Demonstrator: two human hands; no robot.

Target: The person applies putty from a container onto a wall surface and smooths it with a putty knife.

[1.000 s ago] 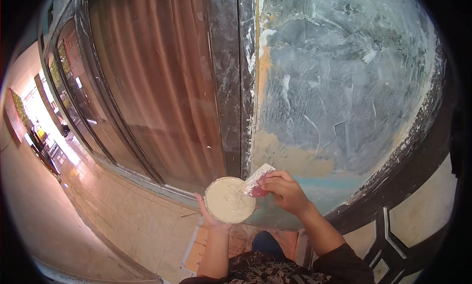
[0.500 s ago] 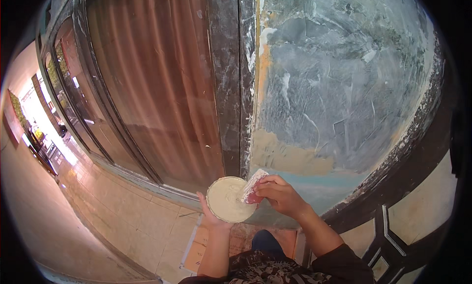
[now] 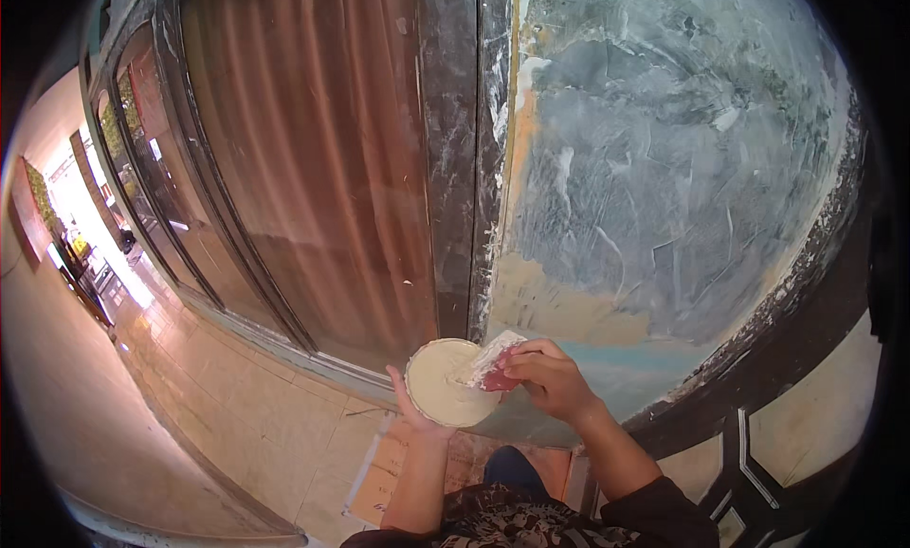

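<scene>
My left hand (image 3: 417,414) holds a round tub (image 3: 451,423) from its left side and below, fingers wrapped about the wall. Smooth cream-coloured paste (image 3: 441,382) fills it. In my right hand (image 3: 550,377) is a putty scraper (image 3: 498,370) with a reddish grip, its blade smeared with whitish paste. The scraper is over the tub's right side, its lower edge at the paste. Just beyond stands a wall panel (image 3: 654,188) with patchy grey-blue filler and a beige patch (image 3: 569,301) low on it.
Left of the panel runs a dark wooden frame (image 3: 450,169), then glass with a reddish-brown curtain (image 3: 313,150) behind it. Cardboard (image 3: 379,472) lies on the tiled floor (image 3: 256,406) beneath me. Dark trim with pale panels (image 3: 806,415) is at lower right.
The scraper has turned a little flatter over the tub, and the paste surface shows a fresh ridge. The whole scene has shifted slightly right and down in view.
</scene>
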